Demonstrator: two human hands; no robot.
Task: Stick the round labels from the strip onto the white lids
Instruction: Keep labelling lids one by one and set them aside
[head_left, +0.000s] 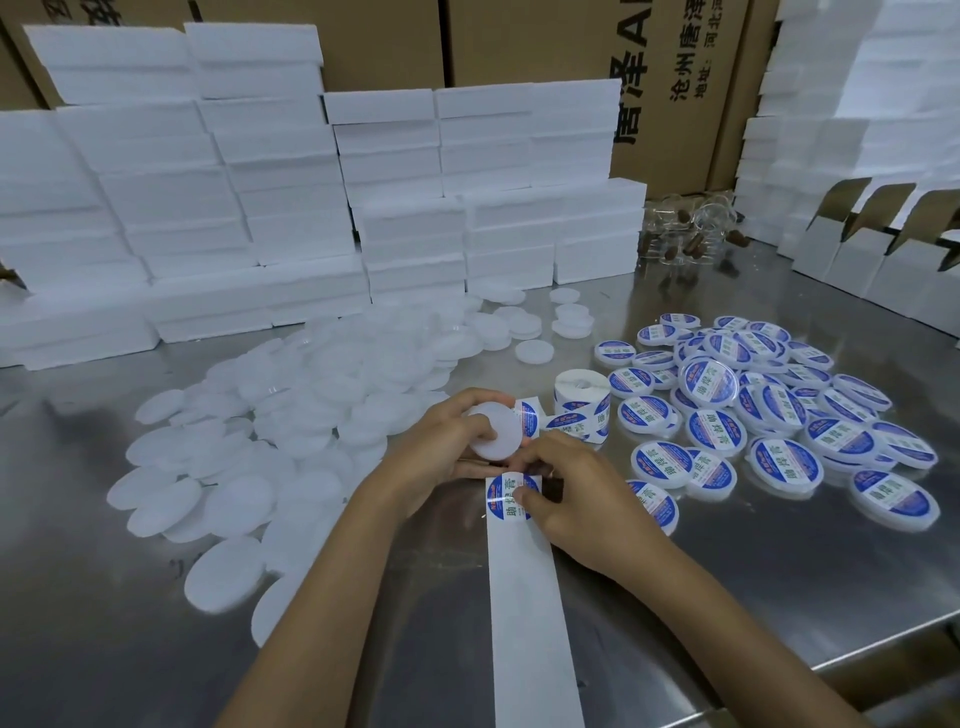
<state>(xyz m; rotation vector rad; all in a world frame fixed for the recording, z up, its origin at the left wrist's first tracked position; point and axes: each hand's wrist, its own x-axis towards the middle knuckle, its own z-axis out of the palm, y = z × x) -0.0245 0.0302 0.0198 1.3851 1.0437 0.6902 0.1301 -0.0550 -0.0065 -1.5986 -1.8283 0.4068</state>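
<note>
Bare white backing strip (530, 613) nearest; right hand (576, 499) pinching round blue-white label (511, 496) at strip top; left hand (452, 441) gripping plain white lid (493, 434) just beyond; steel table (779, 582) edge right of strip.

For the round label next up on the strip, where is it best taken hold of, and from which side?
Judging by its pose, at its near rim: the label lies flat on the backing strip, so only a lifted edge offers a grip. Come from the right, where the right hand already pinches it; the left hand holds a white lid.
</note>
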